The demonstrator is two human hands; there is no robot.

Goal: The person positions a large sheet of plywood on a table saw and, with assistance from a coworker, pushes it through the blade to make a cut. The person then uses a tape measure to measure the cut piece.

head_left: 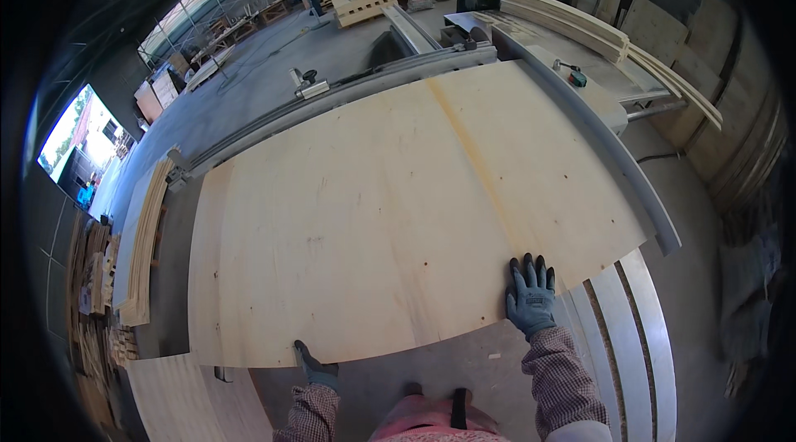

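At the far left, many small pieces of wood (95, 276) are piled, and beside them lies a stack of long boards (139, 251). Below, a pale board (199, 396) is partly covered by the corner of a large wooden sheet (356, 218). This sheet lies flat in the middle, its far edge along a metal rail (332, 99). The left hand (317, 367), in a grey glove, is at the near edge of the sheet; one dark fingertip is on top, but I cannot tell if the other fingers close underneath. To the right, the right hand (531, 301) rests on the sheet near the same edge, palm down, fingers slightly spread. The sheet's right edge lies along a metal bar (622, 167). Beyond this bar are long wooden strips (568, 21); metal slats (655, 326) are at the lower right.
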